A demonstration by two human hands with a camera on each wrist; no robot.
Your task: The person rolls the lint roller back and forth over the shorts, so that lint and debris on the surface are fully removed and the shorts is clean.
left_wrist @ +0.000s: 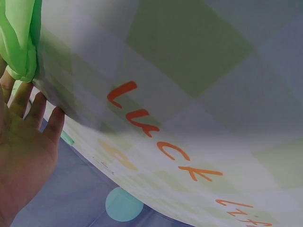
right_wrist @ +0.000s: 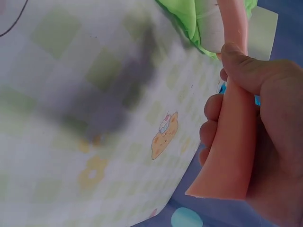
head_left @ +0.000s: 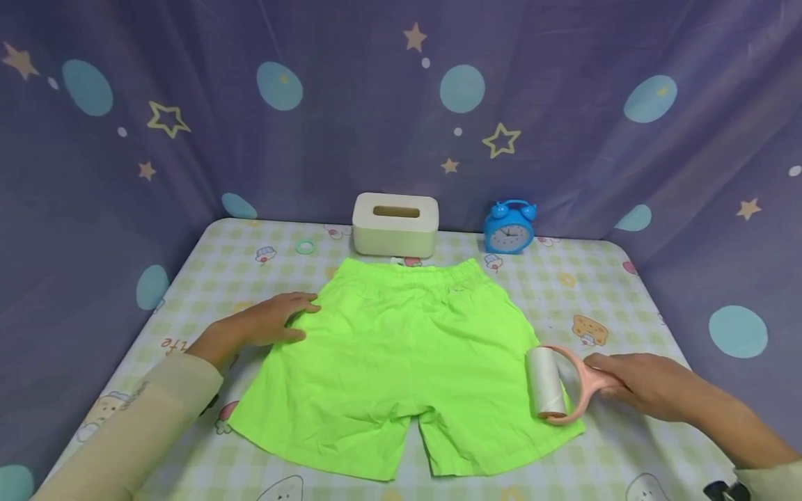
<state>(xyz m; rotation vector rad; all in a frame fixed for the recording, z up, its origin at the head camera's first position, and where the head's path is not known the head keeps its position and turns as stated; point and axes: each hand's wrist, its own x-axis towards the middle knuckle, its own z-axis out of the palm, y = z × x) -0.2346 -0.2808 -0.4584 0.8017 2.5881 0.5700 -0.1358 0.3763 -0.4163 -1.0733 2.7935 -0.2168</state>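
Neon green shorts (head_left: 401, 348) lie spread out, waistband at the far side and legs toward me. My right hand (head_left: 651, 383) grips the pink handle of a lint roller (head_left: 546, 383); its white roll rests on the right leg of the shorts. In the right wrist view, fingers and thumb wrap round the pink handle (right_wrist: 232, 137). At the left edge of the shorts, my left hand (head_left: 269, 320) lies with fingers spread and relaxed, fingertips on the fabric. In the left wrist view, that hand (left_wrist: 28, 142) shows its fingers extended beside the green cloth (left_wrist: 21, 42).
Beyond the waistband stands a pale green tissue box (head_left: 396, 233) with a white lid. To its right is a blue alarm clock (head_left: 509, 229), to its left a small green ring (head_left: 305, 247). A checked cloth (head_left: 601, 292) covers the table; purple curtains (head_left: 376, 125) enclose it.
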